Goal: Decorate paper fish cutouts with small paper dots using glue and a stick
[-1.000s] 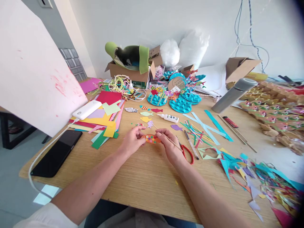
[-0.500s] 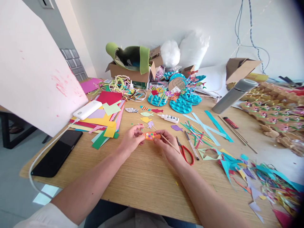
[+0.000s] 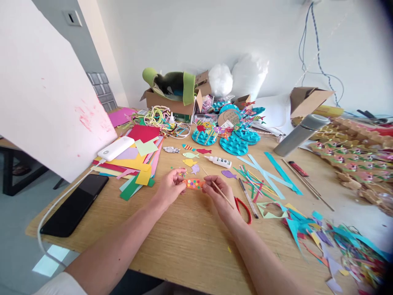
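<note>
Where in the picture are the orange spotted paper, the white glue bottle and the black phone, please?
Orange spotted paper [image 3: 193,184]: head view, on its dotted middle.
White glue bottle [image 3: 220,162]: head view, on its body.
Black phone [image 3: 75,205]: head view, on its screen.

Elongated orange paper piece [image 3: 193,184], dotted in several colours: held above the tabletop, stretched crosswise, dotted face seen. Left end is gripped by the left hand's [image 3: 172,186] fingers; right end is met by the right hand's [image 3: 219,194] fingertips. Both tips are partly covered. Thin, straight, pale wooden stick [image 3: 223,194]: held slantwise in the right hand, far end pointed forward.
</note>
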`<action>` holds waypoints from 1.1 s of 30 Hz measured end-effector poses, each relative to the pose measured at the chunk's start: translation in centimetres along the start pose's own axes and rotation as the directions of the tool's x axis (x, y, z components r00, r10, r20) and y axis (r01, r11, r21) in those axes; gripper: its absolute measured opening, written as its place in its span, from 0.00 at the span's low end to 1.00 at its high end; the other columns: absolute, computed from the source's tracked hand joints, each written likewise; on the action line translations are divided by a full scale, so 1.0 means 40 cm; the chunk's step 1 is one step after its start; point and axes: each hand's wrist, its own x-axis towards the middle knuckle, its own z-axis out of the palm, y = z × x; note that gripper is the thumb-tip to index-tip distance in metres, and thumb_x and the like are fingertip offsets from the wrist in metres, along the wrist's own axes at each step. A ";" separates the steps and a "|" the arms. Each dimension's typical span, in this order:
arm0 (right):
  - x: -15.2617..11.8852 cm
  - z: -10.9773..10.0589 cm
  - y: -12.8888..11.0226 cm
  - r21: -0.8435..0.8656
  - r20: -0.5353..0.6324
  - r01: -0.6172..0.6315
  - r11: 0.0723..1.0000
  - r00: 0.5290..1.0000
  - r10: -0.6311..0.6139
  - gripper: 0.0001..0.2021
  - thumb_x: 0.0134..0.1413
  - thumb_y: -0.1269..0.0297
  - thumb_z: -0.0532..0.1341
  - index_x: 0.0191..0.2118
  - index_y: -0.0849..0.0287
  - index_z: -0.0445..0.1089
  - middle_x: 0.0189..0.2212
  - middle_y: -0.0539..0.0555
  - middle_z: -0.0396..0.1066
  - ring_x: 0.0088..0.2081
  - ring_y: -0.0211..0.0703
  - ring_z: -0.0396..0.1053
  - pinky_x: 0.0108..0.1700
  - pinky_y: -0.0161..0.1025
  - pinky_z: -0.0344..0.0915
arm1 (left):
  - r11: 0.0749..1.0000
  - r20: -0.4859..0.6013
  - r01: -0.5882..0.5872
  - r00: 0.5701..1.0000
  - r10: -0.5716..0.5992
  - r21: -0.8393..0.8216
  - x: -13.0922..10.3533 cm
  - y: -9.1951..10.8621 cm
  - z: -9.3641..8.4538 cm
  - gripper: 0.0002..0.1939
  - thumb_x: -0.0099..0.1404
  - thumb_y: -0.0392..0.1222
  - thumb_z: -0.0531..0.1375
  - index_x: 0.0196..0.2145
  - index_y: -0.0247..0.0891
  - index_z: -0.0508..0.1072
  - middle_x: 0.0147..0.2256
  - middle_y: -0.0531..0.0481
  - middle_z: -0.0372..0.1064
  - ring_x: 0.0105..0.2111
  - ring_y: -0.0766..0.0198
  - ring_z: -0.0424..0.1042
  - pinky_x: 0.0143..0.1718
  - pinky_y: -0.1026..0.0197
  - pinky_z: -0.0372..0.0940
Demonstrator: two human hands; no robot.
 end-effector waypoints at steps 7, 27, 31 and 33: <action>0.003 -0.005 -0.006 -0.066 -0.033 0.025 0.998 0.999 -0.028 0.16 0.41 0.55 0.68 0.36 0.57 0.69 0.25 0.49 0.68 0.27 0.41 0.66 0.32 0.39 0.61 | 0.999 0.006 0.021 1.000 -0.021 -0.029 0.004 -0.002 -0.003 0.22 0.49 0.36 0.65 0.44 0.35 0.70 0.26 0.57 0.69 0.20 0.71 0.67 0.23 0.67 0.64; 0.009 -0.016 -0.016 -0.196 -0.121 0.122 0.973 0.982 -0.147 0.13 0.48 0.55 0.63 0.36 0.58 0.69 0.26 0.51 0.69 0.29 0.42 0.66 0.32 0.38 0.61 | 1.000 -0.014 0.005 1.000 -0.005 -0.011 0.018 -0.018 -0.009 0.23 0.50 0.38 0.62 0.45 0.35 0.69 0.26 0.57 0.68 0.22 0.69 0.67 0.23 0.66 0.65; 0.046 -0.047 -0.045 -0.265 -0.149 0.169 0.949 0.966 -0.213 0.13 0.48 0.55 0.63 0.37 0.58 0.69 0.26 0.50 0.69 0.29 0.42 0.66 0.32 0.38 0.61 | 1.000 -0.012 0.014 1.000 -0.014 -0.027 0.014 -0.015 -0.006 0.23 0.49 0.40 0.61 0.45 0.35 0.68 0.26 0.57 0.67 0.21 0.69 0.67 0.23 0.65 0.65; 0.094 -0.077 -0.067 -0.309 -0.175 0.174 0.935 0.956 -0.235 0.14 0.47 0.54 0.63 0.37 0.58 0.69 0.26 0.50 0.69 0.28 0.41 0.65 0.30 0.38 0.61 | 0.999 -0.006 0.021 1.000 -0.021 -0.034 0.012 -0.013 -0.005 0.24 0.49 0.41 0.61 0.45 0.35 0.68 0.26 0.57 0.67 0.21 0.69 0.67 0.23 0.64 0.65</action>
